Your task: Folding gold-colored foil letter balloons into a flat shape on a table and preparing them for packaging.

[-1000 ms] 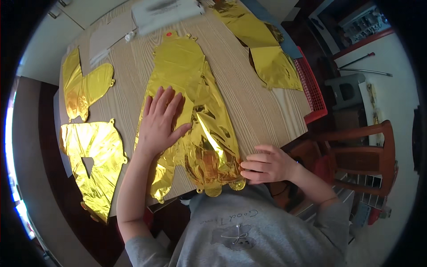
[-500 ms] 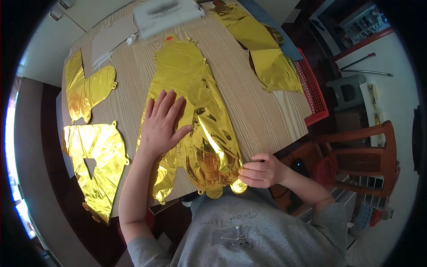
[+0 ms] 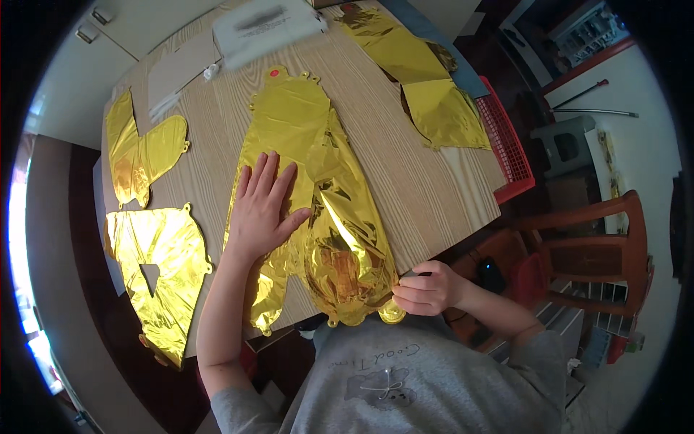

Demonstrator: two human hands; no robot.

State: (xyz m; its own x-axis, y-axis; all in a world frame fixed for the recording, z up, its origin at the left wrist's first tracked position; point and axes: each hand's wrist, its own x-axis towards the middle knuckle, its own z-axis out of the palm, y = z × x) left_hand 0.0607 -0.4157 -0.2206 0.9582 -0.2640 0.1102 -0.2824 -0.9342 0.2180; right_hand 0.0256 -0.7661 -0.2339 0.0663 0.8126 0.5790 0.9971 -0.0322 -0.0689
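Observation:
A large gold foil balloon (image 3: 311, 166) lies deflated along the wooden table (image 3: 412, 181), its lower end crumpled and puffed at the near edge. My left hand (image 3: 264, 206) rests flat on the balloon's middle, fingers spread. My right hand (image 3: 426, 289) pinches the balloon's lower right edge at the table's front edge, fingers closed on the foil tab.
Other gold foil balloons lie around: two at the left (image 3: 141, 152) (image 3: 155, 267) and a folded one at the far right (image 3: 426, 87). A white packet (image 3: 264, 29) and a card sheet (image 3: 181, 69) sit at the back. A red basket (image 3: 510, 152) and a wooden chair (image 3: 585, 253) stand to the right.
My right hand has slid right and off the table edge, keeping its pinch on the balloon's lower edge. My left hand stays pressed flat on the foil.

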